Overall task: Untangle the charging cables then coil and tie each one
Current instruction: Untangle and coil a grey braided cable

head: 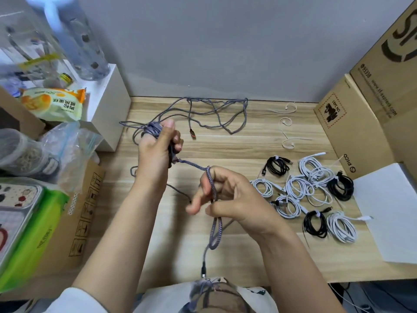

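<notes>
Braided grey cable point(191, 164), limp, light and likely to snag, runs from the bundle the left hand point(155, 150) grips to the right hand point(225, 197), whose fingers pinch it above the surface point(259, 136); best held near its plug.

A cramped home or storeroom corner — a wood-grain table point(259, 256) hemmed by boxes point(352, 123), snacks point(54, 105), a bottle point(83, 41).

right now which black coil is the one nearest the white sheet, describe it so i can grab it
Start at the white sheet on the table's right side. Among the tied coils beside it, take the black coil touching the sheet's left edge near its top corner. The other two black coils lie clear of the sheet.
</notes>
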### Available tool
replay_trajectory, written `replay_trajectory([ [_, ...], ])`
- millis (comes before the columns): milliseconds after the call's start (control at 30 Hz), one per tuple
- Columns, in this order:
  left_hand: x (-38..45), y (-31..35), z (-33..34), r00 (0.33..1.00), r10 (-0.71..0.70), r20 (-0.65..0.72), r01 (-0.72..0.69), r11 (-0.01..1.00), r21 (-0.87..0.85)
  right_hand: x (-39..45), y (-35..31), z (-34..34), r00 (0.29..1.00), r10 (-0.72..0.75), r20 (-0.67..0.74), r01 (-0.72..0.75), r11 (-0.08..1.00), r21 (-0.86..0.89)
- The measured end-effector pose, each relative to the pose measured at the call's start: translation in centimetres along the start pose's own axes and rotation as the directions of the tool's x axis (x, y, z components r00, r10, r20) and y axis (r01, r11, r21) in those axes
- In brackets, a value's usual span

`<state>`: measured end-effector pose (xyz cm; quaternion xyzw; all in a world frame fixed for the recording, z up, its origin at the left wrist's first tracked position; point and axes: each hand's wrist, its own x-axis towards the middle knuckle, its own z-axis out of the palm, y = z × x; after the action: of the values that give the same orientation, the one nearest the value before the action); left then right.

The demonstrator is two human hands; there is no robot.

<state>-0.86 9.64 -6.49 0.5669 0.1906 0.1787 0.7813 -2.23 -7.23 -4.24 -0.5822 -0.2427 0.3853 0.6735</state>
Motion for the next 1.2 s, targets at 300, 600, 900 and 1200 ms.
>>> replay_trajectory([
  [300, -2.8, 1.0, 0.0, 0.712, -0.395, 0.58, 0.069, 0.862, 0.502, -0.6, -1.4, -0.9, 0.999, -0.026, 0.034, 0.019, 0.984, 0.178],
  [600, -2.4, 0.0, -3.7, 0.283, -0.413, 0.866, 0.31, 0.894, 0.325, -0.7, -1.9, -4.5, 0.927, -0.086, -0.364, 0.33, 0.646, 0.688],
  [900, -2.4, 0.8, -2.8, 0.278, -0.22, 0.935, 0.492, 0.869, 0.058, 0.2, 0.0, -3.8, 0.733, 0.078, -0.676, 0.136, 0.956, 0.259],
  [1200, -3.2, 0.5, 0.0, 0.669, -0.594, 0.447, 0.268, 0.753, 0.6, 0.1, -1.0, -2.1, 0.794, -0.005, -0.608, 0.077, 0.993, 0.094],
])
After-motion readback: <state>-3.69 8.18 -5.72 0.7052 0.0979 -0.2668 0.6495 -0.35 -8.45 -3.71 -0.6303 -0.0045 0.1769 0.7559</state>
